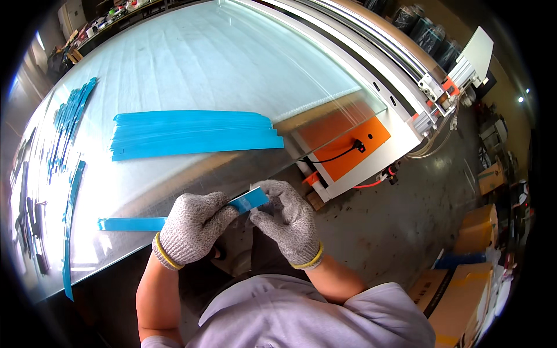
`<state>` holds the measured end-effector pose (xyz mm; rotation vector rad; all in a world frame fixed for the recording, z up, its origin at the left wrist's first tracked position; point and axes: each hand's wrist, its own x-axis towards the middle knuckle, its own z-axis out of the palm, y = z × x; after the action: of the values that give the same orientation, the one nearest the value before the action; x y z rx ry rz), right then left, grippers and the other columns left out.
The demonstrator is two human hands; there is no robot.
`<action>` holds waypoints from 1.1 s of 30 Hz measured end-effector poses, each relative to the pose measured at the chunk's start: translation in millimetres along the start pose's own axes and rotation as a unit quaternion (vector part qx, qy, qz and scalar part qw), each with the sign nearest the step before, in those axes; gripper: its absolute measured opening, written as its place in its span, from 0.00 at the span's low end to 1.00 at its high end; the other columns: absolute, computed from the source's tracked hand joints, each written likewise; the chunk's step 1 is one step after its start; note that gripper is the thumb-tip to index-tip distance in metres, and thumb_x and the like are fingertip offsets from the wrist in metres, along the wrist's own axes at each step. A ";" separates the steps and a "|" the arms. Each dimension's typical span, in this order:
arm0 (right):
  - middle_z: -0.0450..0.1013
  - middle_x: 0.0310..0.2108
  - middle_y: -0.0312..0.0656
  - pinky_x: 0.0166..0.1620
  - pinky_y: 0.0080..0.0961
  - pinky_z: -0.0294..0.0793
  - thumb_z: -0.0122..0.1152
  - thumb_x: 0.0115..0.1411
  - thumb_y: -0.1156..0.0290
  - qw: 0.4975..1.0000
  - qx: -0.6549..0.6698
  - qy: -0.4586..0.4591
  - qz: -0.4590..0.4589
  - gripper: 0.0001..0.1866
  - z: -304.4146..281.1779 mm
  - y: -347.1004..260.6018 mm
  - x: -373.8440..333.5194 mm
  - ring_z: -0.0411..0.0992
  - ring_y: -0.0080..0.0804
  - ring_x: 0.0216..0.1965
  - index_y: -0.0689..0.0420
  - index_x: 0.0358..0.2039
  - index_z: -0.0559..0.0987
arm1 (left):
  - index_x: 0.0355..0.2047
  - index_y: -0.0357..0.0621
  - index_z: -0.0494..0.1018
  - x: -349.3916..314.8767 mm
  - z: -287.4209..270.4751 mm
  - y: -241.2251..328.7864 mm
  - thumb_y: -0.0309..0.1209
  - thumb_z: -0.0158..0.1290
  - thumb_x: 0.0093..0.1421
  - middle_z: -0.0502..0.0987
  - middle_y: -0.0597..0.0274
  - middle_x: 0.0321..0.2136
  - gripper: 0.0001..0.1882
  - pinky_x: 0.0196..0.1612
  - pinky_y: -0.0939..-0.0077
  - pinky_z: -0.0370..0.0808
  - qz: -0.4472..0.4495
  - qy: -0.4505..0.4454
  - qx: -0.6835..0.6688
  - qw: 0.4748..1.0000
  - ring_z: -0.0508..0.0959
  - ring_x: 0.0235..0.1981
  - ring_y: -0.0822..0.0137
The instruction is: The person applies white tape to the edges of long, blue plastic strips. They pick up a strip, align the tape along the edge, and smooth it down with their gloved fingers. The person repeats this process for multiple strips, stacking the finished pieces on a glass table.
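A bundle of long, thin blue strips (132, 224) lies partly on the glass tabletop and runs through my left hand (194, 227), which grips it in a grey knit glove with a yellow cuff. Its near end sticks out to the right of that hand. Around this end is a band of clear tape (246, 204). My right hand (285, 219), gloved alike, curls about the end, thumb and forefinger on the tape. How firmly it pinches is partly hidden. Beyond my hands, a wide row of blue strips (194, 134) lies side by side on the glass.
More blue strips (72, 124) lie at the left, and one long blue strip (71, 226) overhangs the near edge. Dark strips (29, 220) lie farther left. A white machine frame with an orange panel (351, 153) and black cable borders the glass sheet (191, 64). Cardboard boxes (458, 304) stand at right.
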<state>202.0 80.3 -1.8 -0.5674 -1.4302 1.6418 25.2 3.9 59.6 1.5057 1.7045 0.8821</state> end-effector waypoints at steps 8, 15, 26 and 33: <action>0.76 0.36 0.41 0.32 0.26 0.76 0.67 0.57 0.82 0.978 -0.168 0.042 -0.119 0.10 11.1 12.9 10.1 0.77 0.32 0.34 0.58 0.39 0.80 | 0.34 0.37 0.77 7.7 7.0 -4.9 0.30 0.60 0.60 0.78 0.45 0.27 0.08 0.33 0.55 0.75 0.140 0.117 0.143 0.973 0.79 0.30 0.42; 0.74 0.32 0.46 0.40 0.41 0.74 0.69 0.47 0.78 0.924 -0.310 0.032 -0.221 0.15 19.7 -5.7 15.3 0.74 0.51 0.35 0.58 0.37 0.77 | 0.29 0.41 0.78 6.8 19.5 -3.5 0.28 0.62 0.55 0.77 0.48 0.23 0.05 0.30 0.53 0.73 0.170 0.196 0.167 0.951 0.77 0.26 0.44; 0.74 0.32 0.43 0.34 0.29 0.76 0.66 0.57 0.82 0.910 -0.288 0.155 -0.255 0.09 -40.3 1.3 70.7 0.74 0.32 0.30 0.61 0.38 0.77 | 0.22 0.44 0.72 -9.0 1.6 5.2 0.30 0.63 0.54 0.72 0.54 0.17 0.10 0.27 0.56 0.70 0.224 0.237 0.181 0.928 0.74 0.20 0.46; 0.74 0.51 0.49 0.47 0.23 0.77 0.66 0.55 0.90 0.971 -0.099 -0.095 -0.197 0.24 -8.9 -6.8 36.6 0.76 0.26 0.41 0.61 0.51 0.72 | 0.27 0.44 0.74 6.7 16.8 -7.1 0.36 0.61 0.59 0.78 0.52 0.23 0.10 0.31 0.53 0.74 0.180 0.163 0.233 0.942 0.77 0.26 0.45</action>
<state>191.9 115.3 9.7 -0.2163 -1.7336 1.2714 35.0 10.6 44.3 2.1352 2.0117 1.0034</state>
